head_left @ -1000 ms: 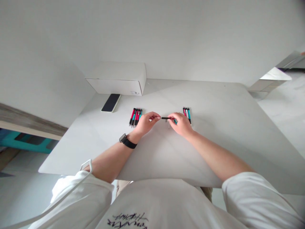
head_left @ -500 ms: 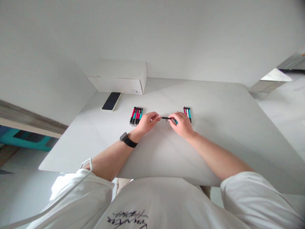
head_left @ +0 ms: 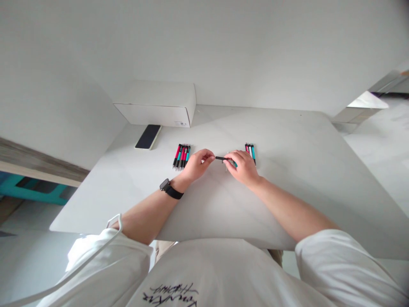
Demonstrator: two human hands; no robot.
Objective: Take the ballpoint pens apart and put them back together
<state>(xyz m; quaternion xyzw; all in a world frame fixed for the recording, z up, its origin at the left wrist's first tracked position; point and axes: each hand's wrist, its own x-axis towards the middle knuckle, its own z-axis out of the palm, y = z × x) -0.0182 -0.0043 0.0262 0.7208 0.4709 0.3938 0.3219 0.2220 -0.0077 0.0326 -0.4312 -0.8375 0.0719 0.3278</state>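
Note:
Both my hands meet over the middle of the white table [head_left: 287, 187] and share one pen [head_left: 221, 158] with a black end and a teal barrel. My left hand [head_left: 196, 164], with a black watch on its wrist, pinches the black end. My right hand [head_left: 244, 166] is closed round the teal part, which mostly hides in its fingers. A row of several red, teal and black pens [head_left: 181, 156] lies just left of my left hand. A smaller group of three pens [head_left: 250, 151] lies behind my right hand.
A white cardboard box [head_left: 159, 105] stands at the back left against the wall, with a dark phone [head_left: 148, 136] flat in front of it. A teal and wooden shelf [head_left: 35, 187] shows below the table's left edge.
Nothing has visibly changed apart from a small shift of the camera; both hands keep their grip on the pen in the same spot.

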